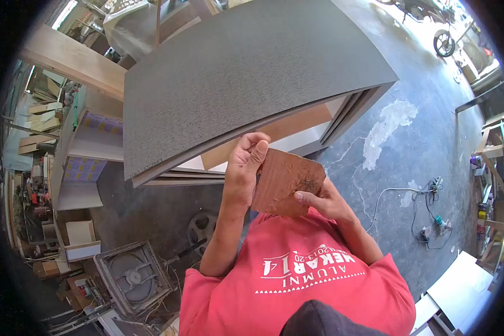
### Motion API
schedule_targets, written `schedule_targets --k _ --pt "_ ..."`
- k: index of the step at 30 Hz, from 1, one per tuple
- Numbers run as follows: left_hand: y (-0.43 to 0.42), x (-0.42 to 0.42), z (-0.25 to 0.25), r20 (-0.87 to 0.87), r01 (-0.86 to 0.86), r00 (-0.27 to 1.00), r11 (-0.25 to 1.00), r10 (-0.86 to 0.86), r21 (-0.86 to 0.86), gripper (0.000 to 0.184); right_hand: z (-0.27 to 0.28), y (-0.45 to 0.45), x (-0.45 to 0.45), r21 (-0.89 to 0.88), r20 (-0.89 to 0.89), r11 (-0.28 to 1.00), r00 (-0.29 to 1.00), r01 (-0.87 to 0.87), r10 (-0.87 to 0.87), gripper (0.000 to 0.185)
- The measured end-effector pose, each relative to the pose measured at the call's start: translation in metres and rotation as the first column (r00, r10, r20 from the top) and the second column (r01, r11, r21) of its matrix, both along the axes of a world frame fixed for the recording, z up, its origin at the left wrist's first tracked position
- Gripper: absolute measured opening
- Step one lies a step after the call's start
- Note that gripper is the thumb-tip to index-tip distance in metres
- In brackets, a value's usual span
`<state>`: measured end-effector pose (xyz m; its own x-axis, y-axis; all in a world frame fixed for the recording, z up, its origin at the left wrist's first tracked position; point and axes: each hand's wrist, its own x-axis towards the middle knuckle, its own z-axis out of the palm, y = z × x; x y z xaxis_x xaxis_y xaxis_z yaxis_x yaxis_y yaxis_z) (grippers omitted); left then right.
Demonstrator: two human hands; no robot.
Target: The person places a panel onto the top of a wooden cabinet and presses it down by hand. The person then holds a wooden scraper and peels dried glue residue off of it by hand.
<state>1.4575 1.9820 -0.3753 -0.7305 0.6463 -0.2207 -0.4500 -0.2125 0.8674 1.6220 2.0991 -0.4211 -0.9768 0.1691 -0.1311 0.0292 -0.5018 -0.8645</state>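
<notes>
A thin, reddish-brown board [283,173] with a toothed left edge and a dark smudge is held up in front of my chest. My right hand [330,203] grips its lower right side, thumb lying across the face and fingers behind. At the upper left corner, my left hand [246,159] is closed with the thumb against the board's edge; its other fingertips are partly hidden. Just beyond both hands stands a large cabinet-like piece with a grey, rough-textured top panel [246,67]. Its open front shows a light wooden inside beneath the panel.
A shelf unit [87,140] and wooden beam [75,59] stand left. A square-framed fan [133,274] is on the floor at lower left. Cables and plugs [431,190] lie on the concrete floor at right, with white boards [459,285] at lower right. A wheel [444,43] shows far off.
</notes>
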Motion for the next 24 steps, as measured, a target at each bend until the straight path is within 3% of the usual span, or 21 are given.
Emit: schedule_targets --k 1,3,6,9,13,15,18,19,21,22,24 --pt "-0.002 0.000 -0.001 0.000 0.001 1.000 1.000 -0.001 0.000 0.037 0.003 -0.001 0.000 0.092 -0.027 0.995 0.999 0.033 -0.031 0.044" --pt "-0.011 0.000 -0.003 -0.254 0.047 0.965 0.993 -0.072 -0.106 0.034 0.002 0.002 0.000 0.097 -0.022 0.995 0.999 0.028 -0.025 0.044" --pt "-0.011 0.002 0.007 -0.339 0.077 0.932 0.984 -0.129 -0.162 0.029 0.005 0.004 -0.003 0.094 0.001 0.995 1.000 0.020 -0.020 0.043" --pt "-0.006 0.007 0.013 -0.304 0.056 0.950 0.996 -0.074 -0.065 0.026 -0.001 0.006 -0.004 0.073 0.029 0.997 0.999 0.027 -0.029 0.041" --pt "-0.007 0.008 0.006 -0.332 0.037 0.941 0.995 -0.066 -0.095 0.026 0.003 0.006 -0.006 0.054 0.021 0.999 1.000 0.000 -0.001 0.039" --pt "-0.015 0.003 0.002 -0.564 0.051 0.818 0.991 -0.110 -0.120 0.031 0.009 0.007 -0.007 0.019 0.009 1.000 1.000 -0.005 0.005 0.042" --pt "-0.021 -0.003 0.006 -0.672 0.119 0.717 0.982 -0.187 -0.146 0.035 -0.001 0.014 -0.009 -0.080 0.003 0.994 0.997 -0.074 0.075 0.047" --pt "-0.023 -0.004 0.005 -0.671 0.120 0.717 0.982 -0.187 -0.145 0.035 -0.008 0.015 -0.009 -0.144 0.007 0.980 0.990 -0.140 0.142 0.050" --pt "-0.027 -0.003 0.001 -0.410 0.245 0.882 0.969 -0.232 -0.021 0.035 -0.016 0.012 -0.014 -0.230 -0.013 0.959 0.986 -0.164 0.165 0.055" --pt "-0.027 0.000 0.002 -0.411 0.247 0.881 0.969 -0.233 -0.020 0.035 -0.017 0.010 -0.016 -0.313 -0.035 0.931 0.982 -0.188 0.186 0.060" --pt "-0.022 0.009 0.004 -0.125 0.149 0.983 0.977 -0.131 0.155 0.033 -0.014 0.006 -0.019 -0.390 -0.047 0.897 0.977 -0.208 0.206 0.063"
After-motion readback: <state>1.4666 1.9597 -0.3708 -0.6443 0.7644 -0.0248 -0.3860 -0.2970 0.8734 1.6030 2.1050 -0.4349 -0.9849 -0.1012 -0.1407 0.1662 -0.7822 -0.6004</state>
